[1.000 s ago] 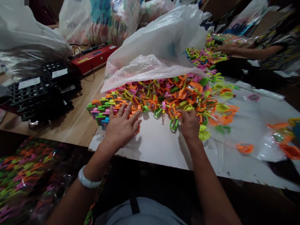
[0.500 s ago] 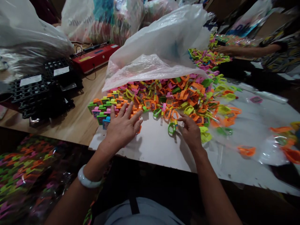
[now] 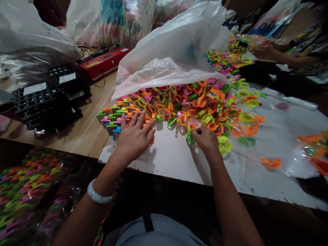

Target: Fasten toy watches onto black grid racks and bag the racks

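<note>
Right of the frame's centre, a small green plastic piece (image 3: 190,137) sits at the right hand (image 3: 207,139), thumb and forefinger seemingly pinching it at the edge, probably to lift it singly. The left hand (image 3: 133,139) lies with fingers spread over neat rows of pieces (image 3: 110,119), left of centre, presumably keeping them aligned. Beyond, a loose pile (image 3: 197,97) spills from a plastic bag (image 3: 169,48), apparently opened this way for easy reach.

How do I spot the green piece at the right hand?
Start from the big whitish bag over the colourful pile. At the pile's near edge, find the right hand. The green piece sits at its fingertips, unlike the orange piece behind.
</note>
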Demonstrator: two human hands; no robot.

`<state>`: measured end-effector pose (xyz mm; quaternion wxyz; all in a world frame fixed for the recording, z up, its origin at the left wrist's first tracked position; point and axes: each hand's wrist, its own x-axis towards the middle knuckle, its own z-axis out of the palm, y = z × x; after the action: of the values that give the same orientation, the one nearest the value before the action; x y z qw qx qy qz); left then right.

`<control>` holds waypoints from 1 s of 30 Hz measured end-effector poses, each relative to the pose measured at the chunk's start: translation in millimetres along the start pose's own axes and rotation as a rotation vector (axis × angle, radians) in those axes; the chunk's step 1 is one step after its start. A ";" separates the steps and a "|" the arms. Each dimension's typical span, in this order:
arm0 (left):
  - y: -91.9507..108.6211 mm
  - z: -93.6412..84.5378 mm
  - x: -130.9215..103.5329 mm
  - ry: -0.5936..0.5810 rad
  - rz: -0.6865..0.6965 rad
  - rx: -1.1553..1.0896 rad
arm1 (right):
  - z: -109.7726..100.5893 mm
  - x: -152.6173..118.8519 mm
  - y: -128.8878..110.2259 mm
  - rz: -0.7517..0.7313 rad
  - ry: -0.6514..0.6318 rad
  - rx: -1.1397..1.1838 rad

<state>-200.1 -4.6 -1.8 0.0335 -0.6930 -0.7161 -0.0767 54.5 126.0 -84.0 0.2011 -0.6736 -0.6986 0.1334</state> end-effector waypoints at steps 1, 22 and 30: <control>0.2 0.0 0.0 -0.001 0.000 0.001 | 0.1 -0.8 0.4 -0.027 0.053 0.037; -1.1 -3.4 0.8 -0.021 0.010 -0.011 | 77.4 -67.5 -96.9 -0.094 -0.480 1.141; -2.7 -1.5 0.2 -0.015 0.009 -0.015 | 77.1 -59.1 -86.3 -0.239 -0.546 1.048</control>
<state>-202.9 -4.7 -0.5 0.0233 -0.6968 -0.7127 -0.0766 -56.9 68.8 -118.6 0.3330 -0.3430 -0.6371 0.6046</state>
